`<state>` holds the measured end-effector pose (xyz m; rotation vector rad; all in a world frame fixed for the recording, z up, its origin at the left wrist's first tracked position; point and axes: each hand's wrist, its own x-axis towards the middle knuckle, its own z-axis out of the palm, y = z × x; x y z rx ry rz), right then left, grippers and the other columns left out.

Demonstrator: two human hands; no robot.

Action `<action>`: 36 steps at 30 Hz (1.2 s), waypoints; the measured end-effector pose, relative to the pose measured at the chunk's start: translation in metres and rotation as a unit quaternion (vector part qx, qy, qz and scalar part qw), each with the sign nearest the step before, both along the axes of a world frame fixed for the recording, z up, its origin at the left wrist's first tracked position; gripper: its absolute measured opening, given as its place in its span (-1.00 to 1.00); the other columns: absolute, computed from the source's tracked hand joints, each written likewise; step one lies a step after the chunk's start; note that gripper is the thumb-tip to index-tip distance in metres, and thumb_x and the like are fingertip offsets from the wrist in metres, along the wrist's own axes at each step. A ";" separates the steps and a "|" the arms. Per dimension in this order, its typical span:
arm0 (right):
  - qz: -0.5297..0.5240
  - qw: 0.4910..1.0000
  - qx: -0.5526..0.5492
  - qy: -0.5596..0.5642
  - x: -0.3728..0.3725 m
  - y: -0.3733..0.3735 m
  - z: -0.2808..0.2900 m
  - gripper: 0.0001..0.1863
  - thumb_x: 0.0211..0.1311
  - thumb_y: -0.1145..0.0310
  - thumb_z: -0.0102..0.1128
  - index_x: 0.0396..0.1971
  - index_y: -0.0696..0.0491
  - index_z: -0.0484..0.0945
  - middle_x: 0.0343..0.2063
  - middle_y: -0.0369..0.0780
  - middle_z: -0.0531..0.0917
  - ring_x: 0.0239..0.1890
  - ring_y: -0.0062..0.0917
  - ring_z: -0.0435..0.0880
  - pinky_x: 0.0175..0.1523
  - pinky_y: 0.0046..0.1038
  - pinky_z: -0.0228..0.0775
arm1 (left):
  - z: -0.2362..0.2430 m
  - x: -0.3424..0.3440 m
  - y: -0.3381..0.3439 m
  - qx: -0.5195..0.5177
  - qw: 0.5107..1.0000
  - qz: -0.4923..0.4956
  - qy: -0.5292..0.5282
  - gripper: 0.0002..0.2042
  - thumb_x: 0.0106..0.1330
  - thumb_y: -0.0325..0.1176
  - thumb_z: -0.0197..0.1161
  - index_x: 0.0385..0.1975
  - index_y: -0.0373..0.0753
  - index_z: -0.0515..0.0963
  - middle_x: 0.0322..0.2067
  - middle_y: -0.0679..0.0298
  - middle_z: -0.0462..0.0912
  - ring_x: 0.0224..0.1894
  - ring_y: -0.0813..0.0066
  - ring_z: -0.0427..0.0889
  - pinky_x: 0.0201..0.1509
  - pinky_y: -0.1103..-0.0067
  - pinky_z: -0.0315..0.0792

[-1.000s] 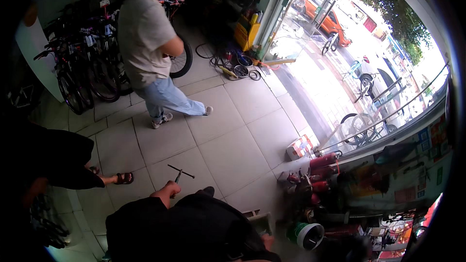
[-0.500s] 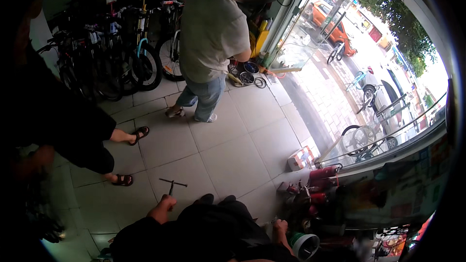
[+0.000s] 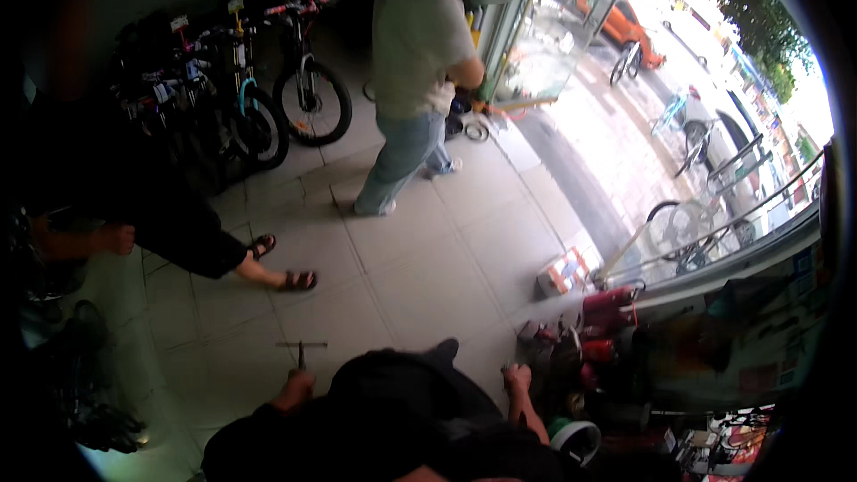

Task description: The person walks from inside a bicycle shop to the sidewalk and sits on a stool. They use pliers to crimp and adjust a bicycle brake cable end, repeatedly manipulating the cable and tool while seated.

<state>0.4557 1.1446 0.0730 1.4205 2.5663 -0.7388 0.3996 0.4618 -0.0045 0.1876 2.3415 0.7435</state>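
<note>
My left hand (image 3: 297, 390) is closed around the stem of a dark, thin T-shaped tool (image 3: 302, 353). Its crossbar points away from me, above the tiled floor. On my other side, my right hand (image 3: 516, 378) is closed, with its fingertips pinched together. Something small may be between them, but it is too small to make out. A white bucket with a green side (image 3: 576, 440) is close by my right forearm.
A person in a light shirt (image 3: 420, 54) walks ahead; another in dark clothes and sandals (image 3: 201, 236) is at left. Bicycles (image 3: 308, 103) line the back wall. Red cylinders (image 3: 611, 297) and a carton (image 3: 564, 273) stand at right, near the glass front (image 3: 540, 62).
Both people have stepped to new places, the light-shirted one rightward. My view has shifted, and the T-shaped tool shows slightly lower and further left. Both my hands stay closed.
</note>
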 end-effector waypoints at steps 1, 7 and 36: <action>-0.035 0.998 -0.043 0.030 -0.005 0.006 -0.001 -0.55 0.34 0.16 0.09 -0.29 0.36 0.60 -0.39 0.17 0.70 -0.34 -0.01 0.78 -0.21 -0.08 0.58 | 0.004 -0.008 0.000 0.179 0.927 0.305 -0.123 -0.87 0.20 -0.46 0.29 -0.58 -0.31 0.63 -0.59 0.02 0.61 -0.59 0.10 0.62 -0.45 0.23 0.49; -0.119 0.981 -0.120 -0.099 0.006 0.049 -0.013 -0.57 0.32 0.19 0.09 -0.19 0.31 0.68 -0.12 0.17 0.71 -0.03 0.02 0.72 0.06 -0.10 0.56 | 0.080 -0.113 0.130 -0.006 0.766 0.595 -0.245 -0.85 0.39 -0.43 0.23 -0.26 -0.42 0.52 -0.64 0.15 0.45 -0.74 0.34 0.38 -0.60 0.29 0.33; -0.093 0.973 -0.180 -0.112 -0.061 0.054 0.016 -0.55 0.31 0.13 0.11 -0.18 0.28 0.70 -0.05 0.17 0.72 0.07 0.03 0.71 0.13 -0.10 0.58 | 0.050 -0.147 0.148 -0.258 0.926 0.163 -0.224 -0.74 0.34 -0.31 0.23 -0.05 -0.28 0.62 -0.07 0.01 0.72 0.03 0.10 0.72 0.11 0.27 0.56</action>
